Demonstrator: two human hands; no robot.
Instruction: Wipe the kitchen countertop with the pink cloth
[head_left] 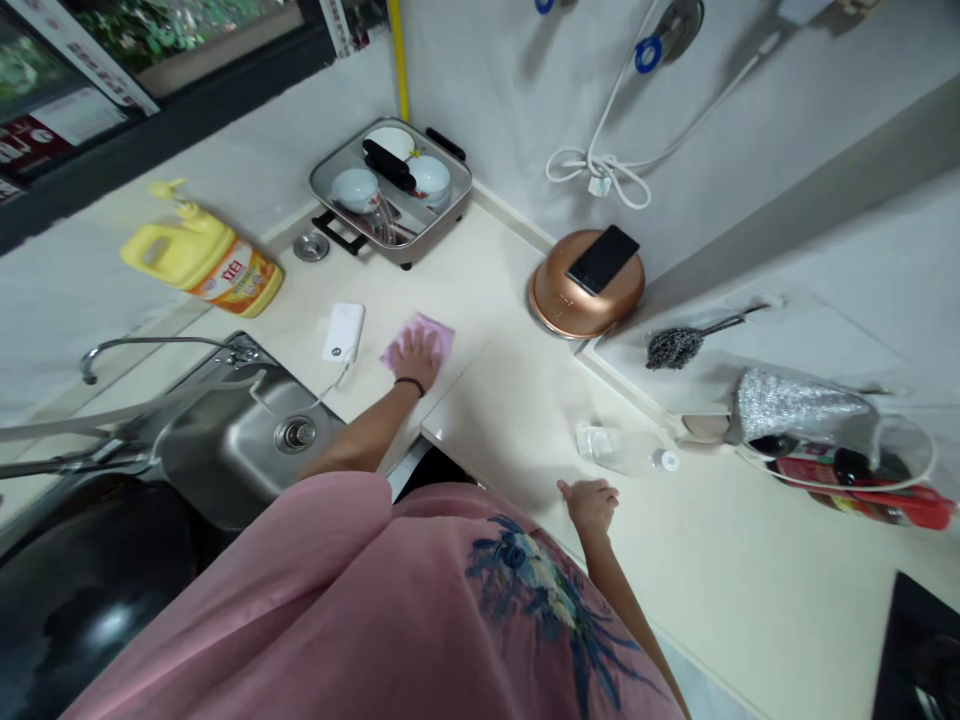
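My left hand (417, 356) lies flat with fingers spread on a pink cloth (435, 332) on the cream countertop (510, 400), just right of a white power bank (344, 331). A black band circles that wrist. My right hand (592, 503) rests at the counter's near edge with its fingers curled under, nothing visible in it. A clear plastic bottle (619, 449) lies on its side just beyond the right hand.
A steel sink (225, 440) with faucet (150, 345) sits at left, a yellow detergent jug (199, 258) behind it. A tray of bowls (390, 185) stands at the back. A copper lid (555, 300) carries a phone (602, 259). A scrubber (671, 346) and a plate of items (911, 465) lie right.
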